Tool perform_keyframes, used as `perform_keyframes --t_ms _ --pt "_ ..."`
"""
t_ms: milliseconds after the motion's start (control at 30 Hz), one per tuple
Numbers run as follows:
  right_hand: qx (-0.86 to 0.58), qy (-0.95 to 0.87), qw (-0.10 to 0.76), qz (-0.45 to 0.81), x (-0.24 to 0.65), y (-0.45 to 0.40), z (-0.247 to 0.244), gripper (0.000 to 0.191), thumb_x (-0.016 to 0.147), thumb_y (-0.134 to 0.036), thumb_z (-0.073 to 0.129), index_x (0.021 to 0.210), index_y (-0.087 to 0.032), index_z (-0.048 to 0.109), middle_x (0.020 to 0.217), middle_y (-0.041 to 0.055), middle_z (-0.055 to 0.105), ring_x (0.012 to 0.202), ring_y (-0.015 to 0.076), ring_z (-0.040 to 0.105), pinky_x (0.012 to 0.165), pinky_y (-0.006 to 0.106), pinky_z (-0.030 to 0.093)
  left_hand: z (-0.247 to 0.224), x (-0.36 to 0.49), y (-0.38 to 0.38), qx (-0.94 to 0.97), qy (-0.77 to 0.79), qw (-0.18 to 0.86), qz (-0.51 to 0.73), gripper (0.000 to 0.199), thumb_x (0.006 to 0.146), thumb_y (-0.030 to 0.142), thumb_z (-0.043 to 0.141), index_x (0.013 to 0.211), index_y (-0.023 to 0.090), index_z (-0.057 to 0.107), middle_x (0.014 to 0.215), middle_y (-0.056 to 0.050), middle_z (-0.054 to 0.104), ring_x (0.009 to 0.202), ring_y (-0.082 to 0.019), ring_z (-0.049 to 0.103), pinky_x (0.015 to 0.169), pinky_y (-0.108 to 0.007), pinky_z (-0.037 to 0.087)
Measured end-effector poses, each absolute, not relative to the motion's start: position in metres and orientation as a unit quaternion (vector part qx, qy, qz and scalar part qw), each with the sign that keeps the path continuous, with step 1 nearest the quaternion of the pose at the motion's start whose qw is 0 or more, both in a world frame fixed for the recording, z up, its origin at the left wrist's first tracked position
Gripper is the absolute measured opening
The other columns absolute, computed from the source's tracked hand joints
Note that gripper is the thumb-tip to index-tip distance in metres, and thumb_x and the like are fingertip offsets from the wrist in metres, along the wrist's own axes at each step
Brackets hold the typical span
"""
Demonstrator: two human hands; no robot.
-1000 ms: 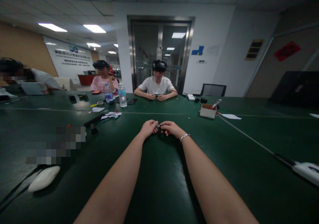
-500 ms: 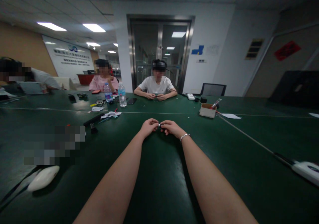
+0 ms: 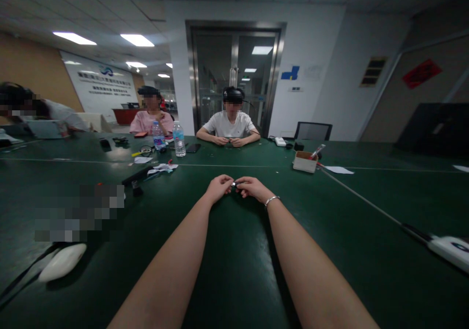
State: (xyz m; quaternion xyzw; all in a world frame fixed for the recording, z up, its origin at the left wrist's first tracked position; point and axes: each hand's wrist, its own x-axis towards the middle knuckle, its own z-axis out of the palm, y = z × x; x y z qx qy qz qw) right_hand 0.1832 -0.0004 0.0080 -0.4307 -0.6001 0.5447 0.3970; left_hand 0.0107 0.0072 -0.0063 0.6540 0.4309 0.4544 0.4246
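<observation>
pinching small object (image 3: 233, 184) between left grip (image 3: 220, 188) and right grip (image 3: 252, 187), over the middle of the dark green counter (image 3: 238, 270). pressing thumb and finger onto it from both sides, bringing fingertips nearly tip to tip. showing a bright silvery bit and a darker bit in the gap; not telling one piece from two, fingers covering much of it. not telling resting from lifted, either.

judging progress: being mid-handling, by the look of it. counting the taking-up as done, with both sides engaged. not letting go on either side yet, so counting release as left undone. not making out any joining or parting of pieces, so leaving a finer reckoning open.

containers: sighting small open box (image 3: 305, 163) on far side, right of both grips, holding a slim pen-like item (image 3: 318, 151) tilting out over the right rim. not seeing deeper inside. sighting front bottle (image 3: 179, 141) at far left, standing upright, looking clear, wearing a bluish label. sighting back bottle (image 3: 159, 136) just left of it, also standing upright. not reading fill level in either.

surroundings: noting dark phone (image 3: 193, 148) lying flat just right of both bottles, white paper (image 3: 162, 169) lying nearer, white power strip (image 3: 452, 251) lying at near right.
</observation>
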Motion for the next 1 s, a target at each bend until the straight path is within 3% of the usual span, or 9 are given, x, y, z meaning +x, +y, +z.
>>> perform_keyframes --t_ms 100,233,333,467,667,867,1000 --pt "-0.431 -0.6 0.397 0.544 0.1835 0.0003 0.0074 0.015 0.079 -0.006 0.059 0.093 -0.011 0.063 0.065 0.0024 0.066 0.045 0.0046 0.056 0.043 0.013 0.05 -0.0068 0.0115 0.0077 0.658 0.44 0.414 0.448 0.025 0.081 0.035 0.053 0.091 0.014 0.062 0.069 -0.002 0.059 0.057 -0.01 0.055 0.053 -0.022 0.044" --pt "-0.427 -0.597 0.396 0.551 0.1848 0.0023 0.0054 0.016 0.079 -0.007 0.06 0.094 -0.011 0.063 0.064 0.0022 0.066 0.045 0.0049 0.056 0.044 0.013 0.051 -0.005 0.011 0.0059 0.656 0.451 0.393 0.46 0.029 0.072 0.021 0.061 0.1 0.016 0.061 0.088 -0.004 0.061 0.065 -0.009 0.057 0.054 -0.02 0.044" --pt "-0.42 -0.596 0.396 0.558 0.1858 0.0034 0.004 0.016 0.078 -0.007 0.061 0.094 -0.011 0.063 0.065 0.002 0.066 0.045 0.0046 0.056 0.044 0.013 0.052 -0.0044 0.011 0.0057 0.658 0.447 0.4 0.456 0.027 0.072 0.018 0.06 0.099 0.015 0.061 0.08 -0.003 0.059 0.06 -0.008 0.054 0.053 -0.02 0.044" --pt "-0.417 -0.596 0.393 0.562 0.1859 0.0028 0.0042 0.015 0.079 -0.006 0.059 0.093 -0.011 0.062 0.066 0.0021 0.066 0.046 0.0043 0.056 0.045 0.013 0.052 -0.0066 0.012 0.0075 0.653 0.435 0.418 0.457 0.023 0.079 0.031 0.055 0.092 0.013 0.061 0.066 0.0 0.056 0.053 -0.008 0.051 0.052 -0.021 0.042" --pt "-0.419 -0.586 0.398 0.568 0.1864 0.003 0.0044 0.017 0.08 -0.006 0.058 0.096 -0.01 0.062 0.065 0.0026 0.066 0.047 0.005 0.057 0.046 0.014 0.052 -0.0057 0.0109 0.0052 0.65 0.433 0.399 0.481 0.034 0.069 0.021 0.065 0.103 0.017 0.059 0.084 -0.003 0.06 0.062 -0.008 0.055 0.053 -0.019 0.044" --pt "-0.418 -0.582 0.398 0.572 0.1873 0.0025 0.0045 0.017 0.079 -0.006 0.059 0.096 -0.01 0.061 0.067 0.003 0.066 0.047 0.0051 0.058 0.048 0.014 0.053 -0.0054 0.0112 0.008 0.642 0.435 0.427 0.464 0.025 0.079 0.033 0.056 0.093 0.013 0.061 0.066 -0.001 0.056 0.054 -0.008 0.051 0.052 -0.02 0.043" --pt "-0.422 -0.582 0.401 0.568 0.1866 0.0008 0.0062 0.017 0.079 -0.007 0.061 0.095 -0.01 0.062 0.066 0.0027 0.066 0.046 0.005 0.058 0.047 0.014 0.053 -0.0065 0.0098 0.0107 0.634 0.441 0.431 0.467 0.025 0.078 0.03 0.057 0.096 0.014 0.061 0.076 -0.003 0.059 0.062 -0.009 0.055 0.055 -0.02 0.044"
